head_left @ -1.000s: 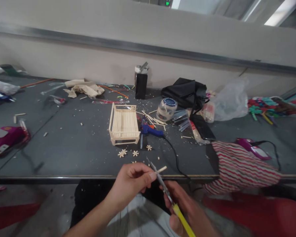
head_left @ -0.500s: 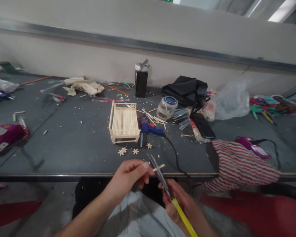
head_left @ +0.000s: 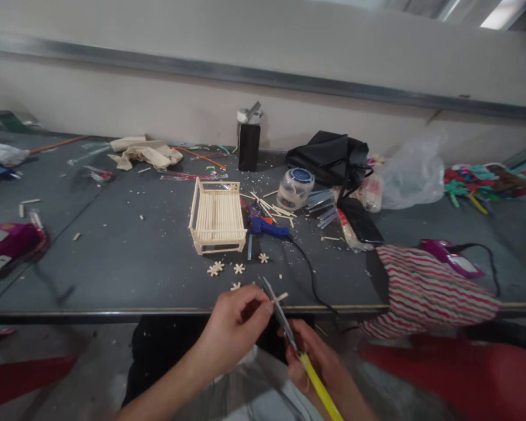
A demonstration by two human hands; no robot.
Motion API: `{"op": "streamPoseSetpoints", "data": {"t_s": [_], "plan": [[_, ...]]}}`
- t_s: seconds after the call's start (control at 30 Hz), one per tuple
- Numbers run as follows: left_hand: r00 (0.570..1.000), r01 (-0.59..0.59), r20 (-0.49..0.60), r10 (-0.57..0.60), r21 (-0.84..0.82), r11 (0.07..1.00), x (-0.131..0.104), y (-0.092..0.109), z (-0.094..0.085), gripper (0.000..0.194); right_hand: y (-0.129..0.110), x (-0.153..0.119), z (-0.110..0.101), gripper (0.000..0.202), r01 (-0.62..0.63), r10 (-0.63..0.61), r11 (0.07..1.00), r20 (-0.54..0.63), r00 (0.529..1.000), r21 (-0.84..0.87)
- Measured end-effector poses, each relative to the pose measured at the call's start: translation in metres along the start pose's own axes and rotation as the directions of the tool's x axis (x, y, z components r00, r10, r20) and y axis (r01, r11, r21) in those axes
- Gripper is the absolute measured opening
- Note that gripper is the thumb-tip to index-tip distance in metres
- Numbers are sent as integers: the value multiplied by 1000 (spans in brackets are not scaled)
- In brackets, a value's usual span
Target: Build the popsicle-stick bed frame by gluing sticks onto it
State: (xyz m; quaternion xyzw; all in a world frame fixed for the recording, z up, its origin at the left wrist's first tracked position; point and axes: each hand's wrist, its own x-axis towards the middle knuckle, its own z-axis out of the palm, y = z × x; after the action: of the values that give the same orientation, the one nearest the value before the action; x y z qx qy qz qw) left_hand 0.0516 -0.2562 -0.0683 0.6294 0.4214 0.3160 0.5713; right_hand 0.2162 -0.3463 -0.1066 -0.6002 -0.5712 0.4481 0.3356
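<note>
My left hand (head_left: 240,323) is closed in a pinch on a short pale wooden stick (head_left: 282,296), close to the table's front edge. My right hand (head_left: 322,365) grips scissors (head_left: 281,318) with a yellow handle, their blades pointing up and left. The blades cross the stick right beside my left fingertips, and a stub of it sticks out to the right. Just beyond my hands lie several small star-shaped wooden pieces (head_left: 239,268). Behind them stands a small bed-like frame (head_left: 221,213) built from thin sticks.
A blue glue gun (head_left: 267,227) lies right of the frame, its black cord trailing to the front edge. Behind it are loose sticks (head_left: 267,204), a clear jar (head_left: 294,190) and a black bag (head_left: 328,153). Striped cloth (head_left: 433,292) hangs over the edge at right.
My left hand has moved slightly right, closer to the scissors. The blades now look closer together on the stick, and less of it shows. Another star piece has come into view beyond my left hand.
</note>
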Motion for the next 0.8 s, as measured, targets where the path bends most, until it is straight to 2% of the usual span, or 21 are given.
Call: {"op": "streamPoseSetpoints", "data": {"t_s": [0.33,0.53,0.67,0.8], "plan": [[983,-176,0,186,322,930,-8,-4,5,24,5,-6,8,32,26,-26,999,9,1000,-29],[959,-272,23,281,337,901,-8,-9,10,21,-6,-2,9,37,116,-116,993,-38,992,-13],[959,-276,38,281,347,896,-5,-7,11,22,-10,1,8,35,147,-147,989,-70,987,3],[957,-288,76,280,362,887,0,-8,13,22,-5,1,4,32,120,-124,992,-102,987,-45]]}}
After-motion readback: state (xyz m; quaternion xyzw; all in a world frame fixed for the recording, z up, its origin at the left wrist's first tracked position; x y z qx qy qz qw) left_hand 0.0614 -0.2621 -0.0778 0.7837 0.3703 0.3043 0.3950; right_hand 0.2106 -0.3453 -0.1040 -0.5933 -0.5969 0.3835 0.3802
